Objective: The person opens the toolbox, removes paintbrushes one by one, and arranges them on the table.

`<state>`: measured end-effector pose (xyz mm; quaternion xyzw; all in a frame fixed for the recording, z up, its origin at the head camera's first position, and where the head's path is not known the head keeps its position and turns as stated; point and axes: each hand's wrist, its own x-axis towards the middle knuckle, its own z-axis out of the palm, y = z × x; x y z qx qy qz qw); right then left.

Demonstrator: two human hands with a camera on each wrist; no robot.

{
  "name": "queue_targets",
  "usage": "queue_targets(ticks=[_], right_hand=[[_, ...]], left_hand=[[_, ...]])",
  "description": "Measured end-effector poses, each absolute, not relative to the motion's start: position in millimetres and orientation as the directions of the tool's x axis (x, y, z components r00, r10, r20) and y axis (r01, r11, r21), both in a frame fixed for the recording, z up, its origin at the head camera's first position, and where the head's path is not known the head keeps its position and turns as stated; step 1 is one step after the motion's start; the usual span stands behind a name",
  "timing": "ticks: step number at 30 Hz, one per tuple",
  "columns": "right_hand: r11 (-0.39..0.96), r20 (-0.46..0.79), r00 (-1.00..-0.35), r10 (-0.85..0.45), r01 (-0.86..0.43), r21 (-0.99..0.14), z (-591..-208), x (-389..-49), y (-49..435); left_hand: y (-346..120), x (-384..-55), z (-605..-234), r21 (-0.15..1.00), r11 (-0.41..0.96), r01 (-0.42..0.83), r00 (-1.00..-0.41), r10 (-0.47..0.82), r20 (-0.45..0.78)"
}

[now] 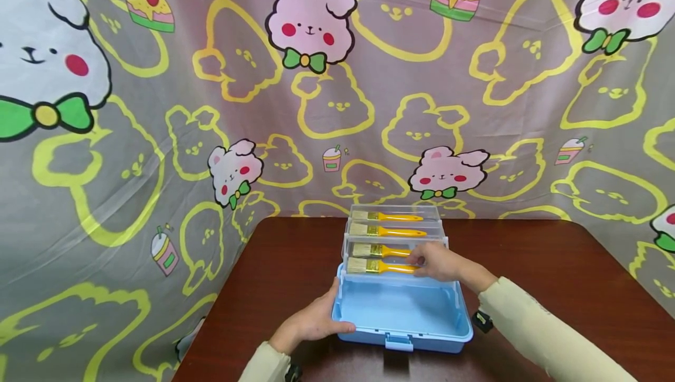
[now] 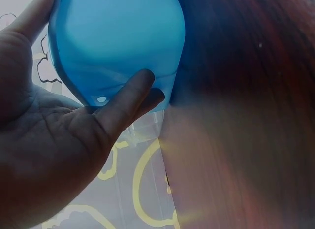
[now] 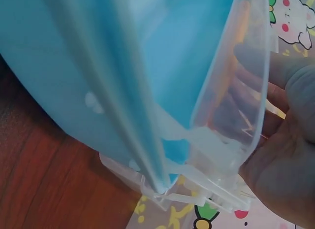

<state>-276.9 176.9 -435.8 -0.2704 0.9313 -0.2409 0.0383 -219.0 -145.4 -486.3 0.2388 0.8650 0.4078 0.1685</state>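
A light blue plastic toolbox [image 1: 403,340] stands open on the table, its clear tiered trays [image 1: 443,231] raised at the back. Each of the tiers holds a flat paintbrush with pale bristles and a yellow handle. At the lowest tray, my right hand [image 1: 437,261] pinches the handle end of the front paintbrush [image 1: 387,267]; through the clear tray wall [image 3: 256,86], its fingers show beside the orange-yellow handle. My left hand [image 1: 316,316] rests against the box's left side, thumb along the front rim and extended fingers on the blue side wall [image 2: 123,37].
The toolbox's deep lower compartment [image 1: 401,306] is bare, with a latch [image 1: 399,343] at its front. Under the box is a dark reddish-brown wooden table [image 1: 538,265]. A cartoon-printed curtain [image 1: 369,95] hangs behind the table and along both sides.
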Motion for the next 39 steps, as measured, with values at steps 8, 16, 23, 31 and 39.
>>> queue_targets(ticks=[8,16,23,31,39], right_hand=[[0.729,0.040,-0.836,-0.548,-0.501,-0.466,-439.1,-282.6,175.1],[0.737,0.020,-0.821,-0.570,-0.522,-0.428,-438.2,-283.7,170.7],[0.736,-0.019,-0.804,-0.595,-0.535,-0.415,-434.1,-281.8,170.1],[0.758,-0.044,-0.808,-0.588,-0.530,-0.381,-429.8,-279.0,172.7],[0.754,-0.014,-0.810,-0.587,-0.540,-0.375,-426.6,-274.7,177.1]], left_hand=[[-145.2,-216.7,-484.6,0.763,0.592,0.258,-0.842,0.526,-0.123],[-144.4,-215.9,-483.8,0.755,0.605,0.254,-0.846,0.517,-0.131],[-144.7,-216.7,-484.3,0.747,0.616,0.249,-0.851,0.508,-0.135],[-145.2,-217.6,-484.2,0.752,0.607,0.258,-0.847,0.516,-0.126],[-144.5,-217.5,-485.0,0.765,0.589,0.261,-0.843,0.525,-0.117]])
